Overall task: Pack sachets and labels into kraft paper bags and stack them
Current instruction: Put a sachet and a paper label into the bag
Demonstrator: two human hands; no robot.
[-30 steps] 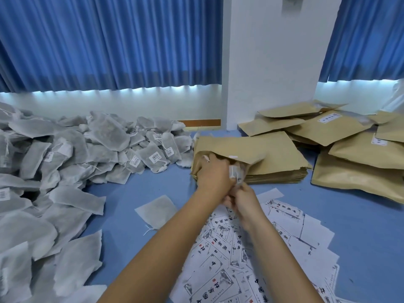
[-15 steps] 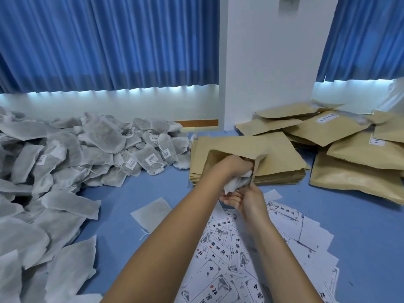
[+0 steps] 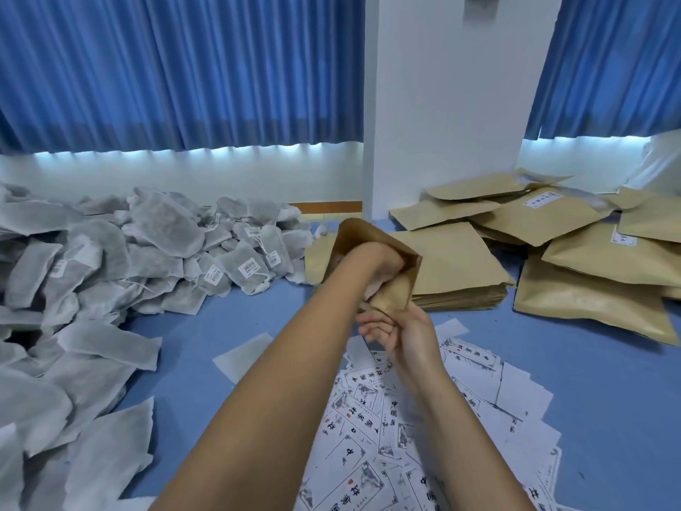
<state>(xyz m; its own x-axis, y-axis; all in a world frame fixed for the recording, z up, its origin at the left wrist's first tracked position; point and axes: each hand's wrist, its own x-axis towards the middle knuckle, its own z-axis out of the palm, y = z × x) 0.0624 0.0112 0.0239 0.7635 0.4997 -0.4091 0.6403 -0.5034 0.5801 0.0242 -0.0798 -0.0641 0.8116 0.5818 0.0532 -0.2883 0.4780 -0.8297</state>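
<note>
Left hand point(image 3: 385, 258) diving into the open brown kraft paper bag point(image 3: 368, 234), right hand point(image 3: 405, 330) gripping its lower end!
The bag is hovering tilted over the blue tabletop point(image 3: 552, 355), just in front of the flat stack of brown paper bags point(image 3: 453, 260); the left hand's fingers are hiding inside (grip impossible to judge), while the right hand's curled fingers are clutching from beneath, above the scattered white printed labels point(image 3: 368, 418).

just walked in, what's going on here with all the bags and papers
A person's left hand is pushed inside an open kraft paper bag, fingers hidden, while the right hand grips the bag's near end. Loose sachets are heaped to the left, printed labels lie below the arms, and filled bags are piled at right.
</note>
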